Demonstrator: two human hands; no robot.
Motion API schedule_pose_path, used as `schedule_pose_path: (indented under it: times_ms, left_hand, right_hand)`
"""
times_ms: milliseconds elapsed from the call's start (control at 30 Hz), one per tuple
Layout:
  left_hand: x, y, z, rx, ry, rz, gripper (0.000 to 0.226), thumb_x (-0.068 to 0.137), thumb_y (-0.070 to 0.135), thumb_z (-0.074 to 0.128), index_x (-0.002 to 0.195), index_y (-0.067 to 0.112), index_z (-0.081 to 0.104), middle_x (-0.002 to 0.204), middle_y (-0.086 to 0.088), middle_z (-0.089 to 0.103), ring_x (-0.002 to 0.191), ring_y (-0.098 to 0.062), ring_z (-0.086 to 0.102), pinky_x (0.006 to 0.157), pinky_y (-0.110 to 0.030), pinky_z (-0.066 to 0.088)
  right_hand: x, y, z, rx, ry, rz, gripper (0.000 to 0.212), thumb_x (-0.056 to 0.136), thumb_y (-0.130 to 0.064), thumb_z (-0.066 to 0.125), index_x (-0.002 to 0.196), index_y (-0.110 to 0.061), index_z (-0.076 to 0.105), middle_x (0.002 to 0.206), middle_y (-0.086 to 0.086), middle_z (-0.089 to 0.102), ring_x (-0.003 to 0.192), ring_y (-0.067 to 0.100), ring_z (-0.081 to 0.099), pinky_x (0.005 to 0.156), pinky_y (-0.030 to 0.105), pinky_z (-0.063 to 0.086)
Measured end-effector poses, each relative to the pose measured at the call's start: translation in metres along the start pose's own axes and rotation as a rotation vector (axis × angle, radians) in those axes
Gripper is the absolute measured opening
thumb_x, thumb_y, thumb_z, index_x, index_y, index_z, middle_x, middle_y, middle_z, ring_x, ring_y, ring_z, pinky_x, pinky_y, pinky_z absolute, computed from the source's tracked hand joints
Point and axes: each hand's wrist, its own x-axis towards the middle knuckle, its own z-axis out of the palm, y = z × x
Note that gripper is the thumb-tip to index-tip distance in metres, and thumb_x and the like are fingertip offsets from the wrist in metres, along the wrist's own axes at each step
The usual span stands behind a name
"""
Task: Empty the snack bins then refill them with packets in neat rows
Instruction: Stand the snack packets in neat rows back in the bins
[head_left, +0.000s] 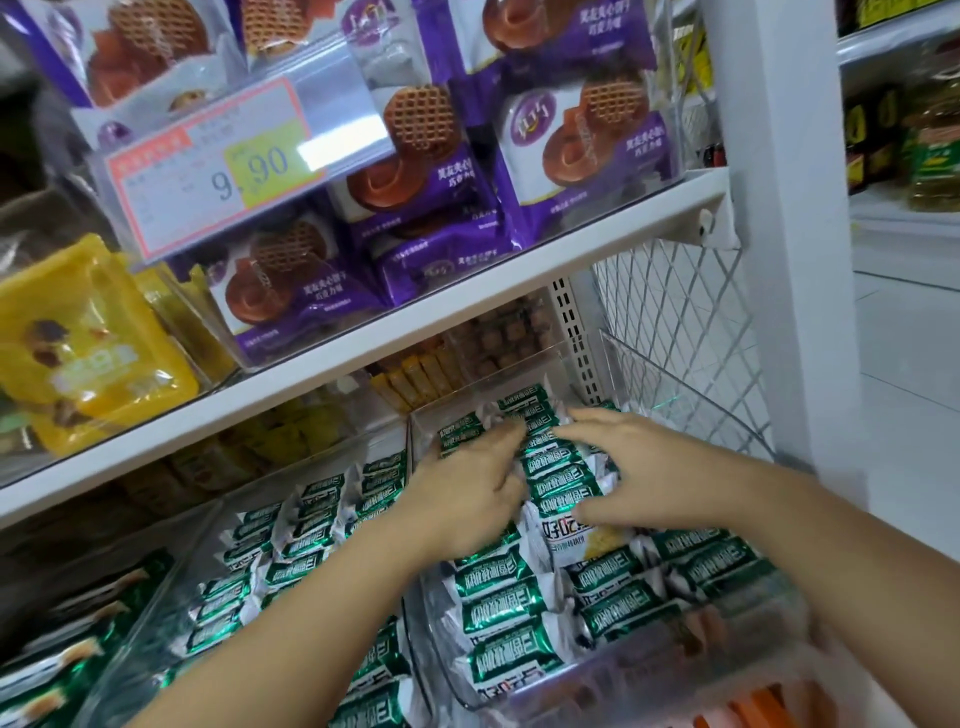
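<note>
Of two clear bins holding green packets (498, 613), I reach into the right bin (675, 670), left hand (467, 488) and right hand (639, 473) flat, fingers spread, pressing packets toward its back.

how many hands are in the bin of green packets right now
2. The left hand lies on the packets in the middle of the bin; the right hand rests just right of it, fingers spread over the far rows.
</note>
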Motion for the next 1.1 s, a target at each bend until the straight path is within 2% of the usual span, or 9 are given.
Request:
schedule_pose_path:
  times_ms: [133,333,400,500,600,667,767,900,1100]
  left_hand:
    - [-0.006,0.008,0.006,0.114,-0.206,-0.002,0.069,0.097,0.059,0.019,0.153,0.024,0.000,0.158,0.007,-0.013,0.147,-0.012,-0.008,0.116,-0.054,-0.010]
    - [0.006,0.004,0.008,0.039,-0.248,-0.044,0.067,0.100,0.049,0.033,0.154,0.023,0.003,0.159,0.008,-0.014,0.147,-0.013,-0.010,0.117,-0.055,-0.005]
    - [0.005,0.003,0.010,-0.076,-0.200,-0.039,0.065,0.100,0.042,0.039,0.154,0.021,0.009,0.161,0.005,-0.008,0.148,-0.014,-0.005,0.119,-0.052,0.003]
    - [-0.012,0.005,0.008,-0.234,-0.001,-0.027,0.056,0.100,0.032,0.042,0.152,0.023,0.020,0.161,0.005,0.007,0.147,-0.014,0.009,0.119,-0.047,0.011]
    - [-0.049,0.012,0.005,-0.139,0.207,0.011,0.047,0.100,0.034,0.041,0.146,0.032,0.033,0.155,0.011,0.027,0.142,-0.011,0.025,0.119,-0.050,0.009]
    - [-0.077,0.014,0.008,-0.045,0.290,0.033,0.041,0.100,0.037,0.038,0.142,0.036,0.039,0.148,0.016,0.036,0.138,-0.008,0.031,0.119,-0.049,0.002]
    - [-0.115,0.017,0.021,0.048,0.304,0.031,0.041,0.101,0.042,0.033,0.140,0.037,0.040,0.145,0.018,0.038,0.138,-0.008,0.028,0.117,-0.050,-0.004]
    - [-0.142,0.019,0.043,0.153,0.278,0.068,0.042,0.101,0.041,0.032,0.142,0.033,0.039,0.148,0.012,0.037,0.143,-0.016,0.019,0.114,-0.056,-0.007]
    - [-0.151,0.004,0.057,0.159,0.374,0.152,0.038,0.099,0.033,0.044,0.135,0.025,0.052,0.138,0.003,0.053,0.141,-0.023,0.031,0.112,-0.056,-0.004]
  right_hand:
    - [-0.003,0.005,-0.006,-0.081,-0.066,0.013,0.070,0.088,-0.039,0.063,0.149,-0.031,0.028,0.157,-0.007,0.021,0.141,0.009,0.024,0.113,0.025,0.021]
    - [0.000,0.010,0.014,-0.099,0.013,0.056,0.053,0.092,-0.045,0.055,0.142,-0.039,0.038,0.150,-0.009,0.035,0.133,0.012,0.039,0.108,0.038,0.038]
    - [-0.004,0.008,0.016,-0.149,0.069,0.065,0.052,0.093,-0.046,0.053,0.142,-0.039,0.038,0.151,-0.009,0.034,0.132,0.012,0.039,0.106,0.037,0.039]
    - [-0.017,0.000,0.016,-0.182,0.225,0.021,0.047,0.093,-0.046,0.052,0.138,-0.034,0.046,0.145,-0.010,0.040,0.129,0.012,0.041,0.103,0.031,0.039]
    - [-0.038,-0.016,0.012,-0.171,0.385,-0.058,0.035,0.093,-0.041,0.054,0.124,-0.027,0.060,0.126,-0.012,0.056,0.116,0.011,0.051,0.096,0.031,0.044]
    - [-0.054,-0.029,0.012,-0.143,0.400,-0.088,0.032,0.094,-0.037,0.053,0.123,-0.026,0.062,0.123,-0.011,0.058,0.113,0.009,0.052,0.095,0.032,0.045]
    - [-0.075,-0.053,0.029,-0.128,0.259,-0.153,0.038,0.098,-0.030,0.046,0.135,-0.027,0.051,0.139,-0.011,0.047,0.125,0.009,0.043,0.108,0.031,0.036]
    - [-0.086,-0.077,0.065,-0.252,0.061,-0.141,0.048,0.103,-0.030,0.032,0.150,-0.025,0.025,0.160,-0.003,0.010,0.145,0.017,0.012,0.119,0.037,0.016]
    - [-0.065,-0.086,0.069,-0.337,-0.046,-0.082,0.048,0.105,-0.027,0.026,0.151,-0.018,0.021,0.160,0.002,0.009,0.146,0.020,0.014,0.119,0.031,0.012]
